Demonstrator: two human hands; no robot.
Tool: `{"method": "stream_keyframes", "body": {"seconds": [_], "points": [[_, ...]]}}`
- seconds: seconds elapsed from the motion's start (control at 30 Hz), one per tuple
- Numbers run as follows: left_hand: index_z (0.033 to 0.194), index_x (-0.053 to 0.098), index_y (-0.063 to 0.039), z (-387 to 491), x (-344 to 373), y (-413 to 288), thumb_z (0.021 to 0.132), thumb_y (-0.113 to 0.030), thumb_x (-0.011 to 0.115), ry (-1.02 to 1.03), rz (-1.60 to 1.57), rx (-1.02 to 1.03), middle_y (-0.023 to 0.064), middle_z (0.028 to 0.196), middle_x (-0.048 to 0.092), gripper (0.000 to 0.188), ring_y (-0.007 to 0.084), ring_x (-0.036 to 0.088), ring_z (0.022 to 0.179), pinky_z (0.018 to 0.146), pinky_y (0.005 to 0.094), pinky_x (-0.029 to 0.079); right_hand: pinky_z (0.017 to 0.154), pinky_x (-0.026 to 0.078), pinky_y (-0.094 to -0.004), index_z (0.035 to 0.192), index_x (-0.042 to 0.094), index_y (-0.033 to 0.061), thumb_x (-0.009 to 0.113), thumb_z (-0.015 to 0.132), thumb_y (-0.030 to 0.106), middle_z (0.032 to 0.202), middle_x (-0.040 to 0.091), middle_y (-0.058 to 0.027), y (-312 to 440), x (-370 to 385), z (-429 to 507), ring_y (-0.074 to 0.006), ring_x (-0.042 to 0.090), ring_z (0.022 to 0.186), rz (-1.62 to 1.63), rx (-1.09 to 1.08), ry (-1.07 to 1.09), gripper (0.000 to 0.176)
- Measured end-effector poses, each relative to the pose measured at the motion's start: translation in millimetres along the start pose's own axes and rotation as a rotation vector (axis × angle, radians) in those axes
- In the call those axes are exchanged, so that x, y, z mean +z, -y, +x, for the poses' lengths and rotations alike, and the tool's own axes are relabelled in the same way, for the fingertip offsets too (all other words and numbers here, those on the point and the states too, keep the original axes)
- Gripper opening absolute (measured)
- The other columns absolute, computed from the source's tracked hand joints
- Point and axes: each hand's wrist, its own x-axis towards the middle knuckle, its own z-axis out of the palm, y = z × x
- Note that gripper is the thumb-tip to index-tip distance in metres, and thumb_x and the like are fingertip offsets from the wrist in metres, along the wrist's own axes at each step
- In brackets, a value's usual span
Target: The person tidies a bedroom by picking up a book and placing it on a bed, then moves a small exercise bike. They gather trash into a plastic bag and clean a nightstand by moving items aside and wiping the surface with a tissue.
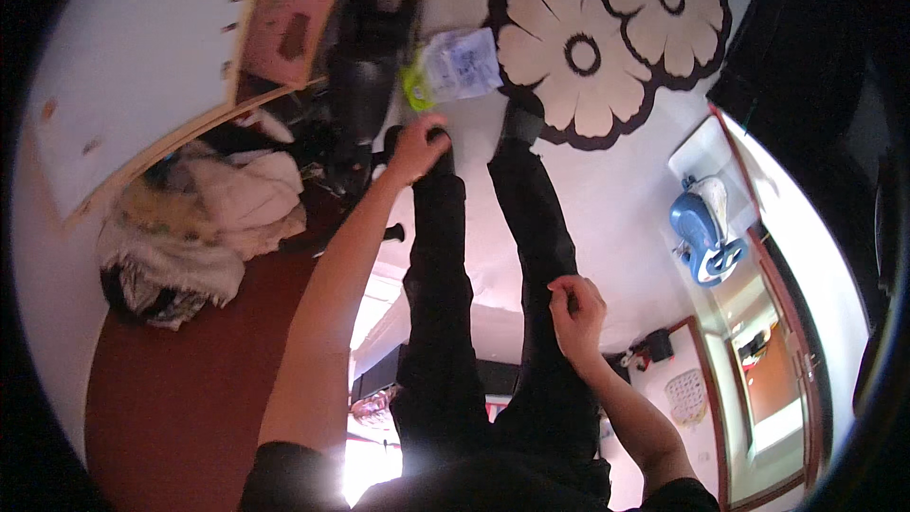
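Note:
My left hand [418, 149] reaches forward over the front of my left leg, close to a dark shoe. Its thumb and fingers are apart, and I see nothing between them. Just beyond it a plastic pouch [462, 65] lies on the pale floor. It is whitish with a bright green end and bears print. My right hand [579, 316] hangs in front of my right leg [537, 220], its fingers curled in loosely with nothing visible in them. Both legs are in black trousers, and the right foot is near the edge of a flower-shaped rug [530, 50].
Left of the pouch stands a dark, bulky object [362, 78], too dim to name. Crumpled light cloths [213, 206] lie on a reddish-brown surface [192, 377]. A blue-and-white child's ride-on toy [700, 227] stands at the right, near a doorway [768, 384]. A pink panel [291, 14] is at upper left.

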Motion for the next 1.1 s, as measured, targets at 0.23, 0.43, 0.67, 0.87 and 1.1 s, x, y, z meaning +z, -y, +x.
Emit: {"method": "stream_keyframes", "body": {"seconds": [0.23, 0.43, 0.67, 0.87, 1.1], "points": [[0.134, 0.074, -0.011, 157.8, 28.4, 110.4, 0.089, -0.038, 0.082, -0.229, -0.049, -0.582, 0.0163, 0.134, 0.072, 0.053, 0.0359, 0.067, 0.123, 0.105, 0.0471, 0.05, 0.057, 0.037, -0.0306, 0.09, 0.071, 0.0045, 0.067, 0.088, -0.004, 0.075, 0.06, -0.0052, -29.0, -31.0, 26.4, -0.0167, 0.053, 0.062, 0.119, 0.028, -0.097, 0.01], [0.122, 0.08, -0.004, 103.9, 30.8, 72.5, 0.095, -0.021, 0.072, -0.142, -0.406, -0.355, 0.0047, 0.111, 0.077, 0.033, 0.0174, 0.068, 0.103, 0.094, 0.0317, 0.051, 0.063, 0.045, -0.0352, 0.093, 0.071, 0.0042, 0.067, 0.092, -0.002, 0.081, 0.067, -0.0084, -24.2, -20.6, -4.9, -0.0215, 0.058, 0.067, 0.233, 0.261, -0.14, 0.008], [0.123, 0.066, -0.013, -78.6, -12.8, -114.2, 0.109, -0.013, 0.056, 0.223, -0.737, -0.518, 0.0045, 0.104, 0.066, 0.017, 0.0149, 0.063, 0.081, 0.059, 0.0294, 0.051, 0.073, 0.054, -0.0392, 0.109, 0.07, 0.0059, 0.068, 0.095, 0.004, 0.087, 0.07, -0.0134, -31.9, 26.4, -62.1, -0.0281, 0.069, 0.081, 0.202, 0.139, -0.203, 0.014], [0.121, 0.058, -0.006, -213.9, -86.8, -244.7, 0.115, -0.017, 0.042, 0.597, -0.764, -0.703, 0.0018, 0.085, 0.051, 0.021, 0.0055, 0.039, 0.055, 0.043, 0.0194, 0.031, 0.075, 0.055, -0.0374, 0.141, 0.055, 0.0046, 0.073, 0.094, 0.007, 0.114, 0.063, -0.0138, 8.2, 32.6, -156.7, -0.0201, 0.063, 0.075, 0.517, 0.164, -0.209, 0.051], [0.112, 0.059, 0.0, -294.6, -102.9, -321.7, 0.113, -0.022, 0.044, 0.841, -0.557, -0.905, -0.0001, 0.074, 0.045, 0.027, 0.0038, 0.036, 0.05, 0.039, 0.0166, 0.027, 0.094, 0.053, -0.0344, 0.143, 0.054, 0.0008, 0.07, 0.106, 0.034, 0.136, 0.065, -0.0135, 2.2, -21.2, -191.0, -0.016, 0.067, 0.103, 1.17, 0.247, -0.57, 0.052]]}}
